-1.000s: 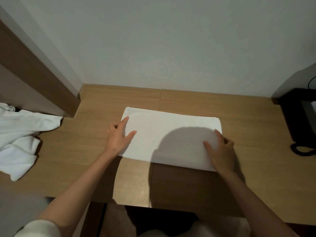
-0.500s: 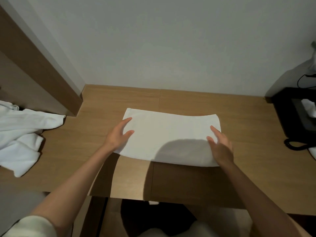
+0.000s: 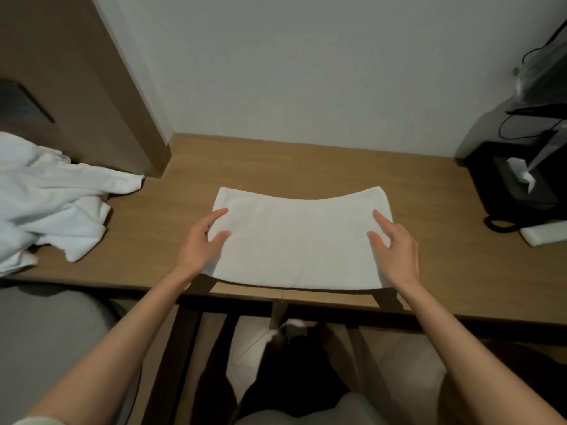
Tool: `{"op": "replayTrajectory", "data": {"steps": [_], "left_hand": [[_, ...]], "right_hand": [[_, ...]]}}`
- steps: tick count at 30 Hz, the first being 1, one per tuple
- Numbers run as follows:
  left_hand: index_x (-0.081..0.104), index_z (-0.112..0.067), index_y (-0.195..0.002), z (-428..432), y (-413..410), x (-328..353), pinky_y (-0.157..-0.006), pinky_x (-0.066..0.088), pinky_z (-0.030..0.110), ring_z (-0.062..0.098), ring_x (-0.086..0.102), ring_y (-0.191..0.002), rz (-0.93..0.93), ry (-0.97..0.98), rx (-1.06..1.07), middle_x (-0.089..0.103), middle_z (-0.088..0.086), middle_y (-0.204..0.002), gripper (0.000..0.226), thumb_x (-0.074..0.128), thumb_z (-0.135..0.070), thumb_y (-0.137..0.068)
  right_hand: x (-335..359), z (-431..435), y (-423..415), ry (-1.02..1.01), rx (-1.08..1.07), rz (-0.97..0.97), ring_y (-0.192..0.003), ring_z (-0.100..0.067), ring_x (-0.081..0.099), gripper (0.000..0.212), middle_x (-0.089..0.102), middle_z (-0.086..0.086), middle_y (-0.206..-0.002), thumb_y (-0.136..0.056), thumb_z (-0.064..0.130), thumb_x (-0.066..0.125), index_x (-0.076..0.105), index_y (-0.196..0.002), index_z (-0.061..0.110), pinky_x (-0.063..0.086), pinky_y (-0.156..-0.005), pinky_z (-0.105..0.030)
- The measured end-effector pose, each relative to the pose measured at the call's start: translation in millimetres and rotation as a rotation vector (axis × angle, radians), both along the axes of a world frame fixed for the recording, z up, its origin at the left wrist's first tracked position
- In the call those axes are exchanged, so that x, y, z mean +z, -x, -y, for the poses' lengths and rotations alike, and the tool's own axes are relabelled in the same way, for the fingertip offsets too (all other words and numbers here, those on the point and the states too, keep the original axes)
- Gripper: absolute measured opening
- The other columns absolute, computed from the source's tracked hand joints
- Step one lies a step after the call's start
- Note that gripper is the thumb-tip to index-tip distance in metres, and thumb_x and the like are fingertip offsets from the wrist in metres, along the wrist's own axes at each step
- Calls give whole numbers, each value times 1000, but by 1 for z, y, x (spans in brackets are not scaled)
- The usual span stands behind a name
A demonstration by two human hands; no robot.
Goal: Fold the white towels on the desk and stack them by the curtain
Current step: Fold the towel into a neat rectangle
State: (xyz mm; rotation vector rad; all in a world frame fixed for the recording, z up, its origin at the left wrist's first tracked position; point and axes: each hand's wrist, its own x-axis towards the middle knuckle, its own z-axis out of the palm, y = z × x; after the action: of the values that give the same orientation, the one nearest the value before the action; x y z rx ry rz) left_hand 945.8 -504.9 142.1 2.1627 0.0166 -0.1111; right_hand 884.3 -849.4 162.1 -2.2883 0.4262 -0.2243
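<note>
a flat, rectangular folded white cloth towel (image 3: pixel 302 240) lies on the light brown wooden desk (image 3: pixel 306 161), filling the stretch between the two sets of fingers. the left hand (image 3: pixel 199 245) sits at its left short end. its forefinger and thumb are stretched almost straight and spread apart, both tips resting on the top face of the cloth. the right hand (image 3: pixel 397 251) mirrors this at the right short end, forefinger and thumb likewise extended and laid on top. no visible finger curls round the fabric. the other fingers of each hand are hidden, so whether any sit under the edge cannot be told.

the towel's far long edge runs a little beyond the fingertips. its near long edge lies back by the wrists, close to the desk's front rim, with a dark shadow beneath it.

well out past the left fingers, a crumpled heap of unfolded white towels (image 3: pixel 52 197) lies beside a tall brown wooden panel (image 3: pixel 92 72). well out past the right fingers stands a black tissue box (image 3: pixel 503 194) with a white tissue (image 3: pixel 521 173) sticking up. nearer than the box lie a coiled black cord (image 3: pixel 503 223) and a small flat white object (image 3: pixel 544 236).
</note>
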Motion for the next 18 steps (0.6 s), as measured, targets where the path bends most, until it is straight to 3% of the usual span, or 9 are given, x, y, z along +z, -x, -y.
{"op": "replayTrajectory", "data": {"steps": [4, 14, 18], "left_hand": [[51, -26, -134, -17, 52, 11, -100, 32, 23, -1, 35, -119, 5, 23, 25, 44, -18, -132, 43, 60, -18, -93], [62, -23, -118, -30, 172, 15, -97, 38, 28, 11, 49, -119, -10, 12, 203, 57, -11, -124, 29, 64, -16, -89], [61, -24, -114, -23, 227, 8, -90, 39, 25, 8, 50, -110, 12, 24, 264, 55, -14, -118, 27, 63, -15, -90]], "right_hand": [[12, -15, 36, -31, 21, 1, -104, -12, 53, 43, 60, -3, -118, -95, 19, 57, 51, -138, 23, 42, -90, -26], [15, -38, 112, -39, 127, -40, -105, -14, 53, 43, 60, -3, -116, -95, 18, 57, 51, -137, 21, 39, -86, -22], [13, -36, 144, 18, 176, -36, -104, -16, 54, 43, 60, -5, -117, -96, 18, 56, 50, -138, 21, 40, -82, -22]]}}
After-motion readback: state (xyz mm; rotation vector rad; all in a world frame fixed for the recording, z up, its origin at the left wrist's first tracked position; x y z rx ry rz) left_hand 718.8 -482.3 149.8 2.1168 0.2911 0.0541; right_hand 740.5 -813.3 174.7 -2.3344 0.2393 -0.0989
